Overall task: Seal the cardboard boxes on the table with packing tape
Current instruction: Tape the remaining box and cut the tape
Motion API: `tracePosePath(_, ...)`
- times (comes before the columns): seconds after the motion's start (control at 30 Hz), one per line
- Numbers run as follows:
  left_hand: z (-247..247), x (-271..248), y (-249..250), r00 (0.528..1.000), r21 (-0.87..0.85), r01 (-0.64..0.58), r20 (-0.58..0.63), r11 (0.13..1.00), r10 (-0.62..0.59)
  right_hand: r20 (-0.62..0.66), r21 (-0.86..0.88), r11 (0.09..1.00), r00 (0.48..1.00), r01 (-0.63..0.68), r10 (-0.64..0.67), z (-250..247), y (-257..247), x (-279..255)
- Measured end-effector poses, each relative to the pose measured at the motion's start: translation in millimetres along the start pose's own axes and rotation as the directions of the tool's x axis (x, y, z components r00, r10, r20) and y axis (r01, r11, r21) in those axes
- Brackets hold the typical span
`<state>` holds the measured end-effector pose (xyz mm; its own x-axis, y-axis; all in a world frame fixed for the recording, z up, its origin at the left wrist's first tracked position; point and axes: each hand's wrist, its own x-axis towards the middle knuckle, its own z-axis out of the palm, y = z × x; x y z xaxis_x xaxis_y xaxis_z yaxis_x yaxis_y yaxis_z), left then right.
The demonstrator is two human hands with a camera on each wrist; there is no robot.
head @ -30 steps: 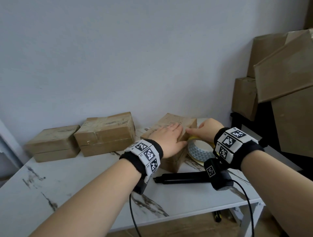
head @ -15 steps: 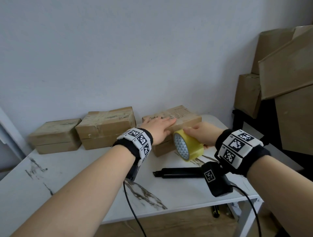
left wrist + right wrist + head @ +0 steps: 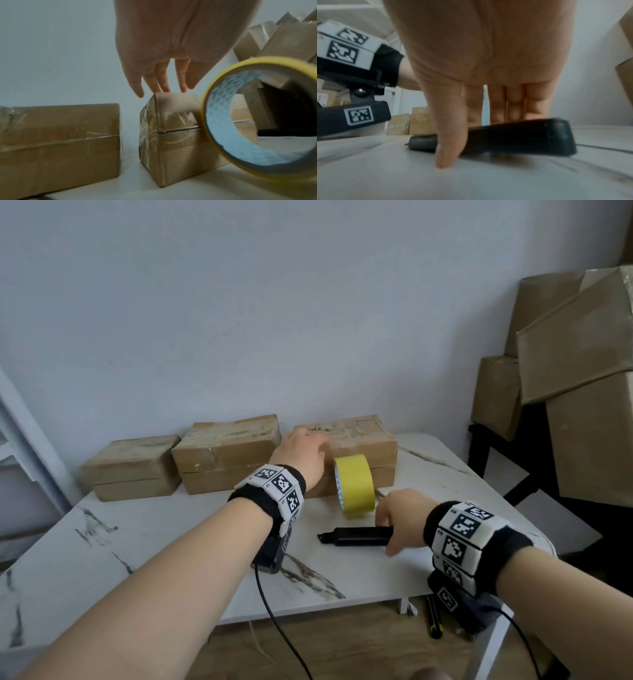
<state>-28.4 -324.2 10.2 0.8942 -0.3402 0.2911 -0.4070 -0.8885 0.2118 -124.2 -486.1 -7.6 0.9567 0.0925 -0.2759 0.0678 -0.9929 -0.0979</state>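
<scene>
Three brown cardboard boxes stand in a row along the wall on the white marble table (image 3: 342, 577): a left box (image 3: 132, 467), a middle box (image 3: 227, 451) (image 3: 60, 135) and a right box (image 3: 359, 440) (image 3: 175, 128). My left hand (image 3: 301, 451) (image 3: 163, 86) rests with straight fingers on the right box's top left edge. A yellow tape roll (image 3: 354, 484) (image 3: 274, 157) stands on its edge against that box's front, with no hand on it. My right hand (image 3: 390, 529) grips the end of a black cutter (image 3: 356, 536) (image 3: 522, 136) lying on the table, thumb (image 3: 450, 135) on the near side and fingers behind.
Large cardboard boxes (image 3: 582, 337) are stacked on a dark stand to the right of the table. A white frame (image 3: 20, 440) stands at the left. Tools (image 3: 433, 618) lie on the floor under the table's front right corner. Cables hang from both wrists.
My right hand let go of the tape roll, left it standing on edge, and moved back onto the cutter. The right box now sits square against the wall, left hand still on it.
</scene>
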Motion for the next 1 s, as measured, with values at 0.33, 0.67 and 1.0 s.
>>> tracePosePath(0.33, 8.0, -11.5, 13.9, 0.961, -0.345, 0.209, 0.244, 0.915, -0.127, -0.110, 0.001, 0.979, 0.973, -0.206, 0.205, -21.1, 32.0, -20.6)
tracePosePath(0.67, 7.2, -10.2, 5.5, 0.885, -0.771, 0.465, 0.401, 0.434, -0.236, -0.374, 0.396, 0.918, 0.911, -0.011, 0.172, -52.7, 26.5, -26.4)
tracePosePath(1.0, 0.0, -28.6, -11.2, 0.895, -0.729, 0.445, 0.377, 0.521, -0.237, -0.377, -0.070, 0.991, 0.923, -0.117, 0.082, -63.6, -23.2, -13.3)
